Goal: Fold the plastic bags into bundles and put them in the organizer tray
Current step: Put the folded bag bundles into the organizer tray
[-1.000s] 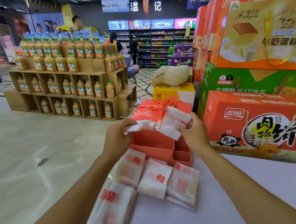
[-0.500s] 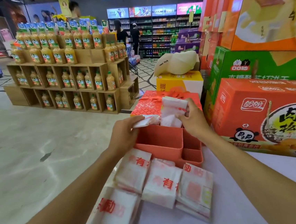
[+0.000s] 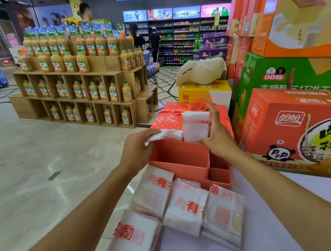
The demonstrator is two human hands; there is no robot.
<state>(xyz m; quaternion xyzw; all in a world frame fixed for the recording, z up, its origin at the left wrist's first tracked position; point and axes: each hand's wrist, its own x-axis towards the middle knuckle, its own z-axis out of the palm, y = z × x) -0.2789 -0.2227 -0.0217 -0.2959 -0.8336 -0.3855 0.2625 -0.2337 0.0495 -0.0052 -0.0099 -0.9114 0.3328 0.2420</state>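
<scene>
Hands at the back of the orange organizer tray (image 3: 179,160), seating folded bags.

My left hand (image 3: 137,148) pinches a folded bundle (image 3: 164,134) lying over the tray's back left rim; my right hand (image 3: 215,138), fingers spread, steadies an upright bundle (image 3: 195,127) now lower in the back compartment than half a second ago. Front compartments are open. Four flat bags (image 3: 186,206) lie on the table (image 3: 291,224) just before the tray, an orange carton (image 3: 294,125) crowding its right.
</scene>
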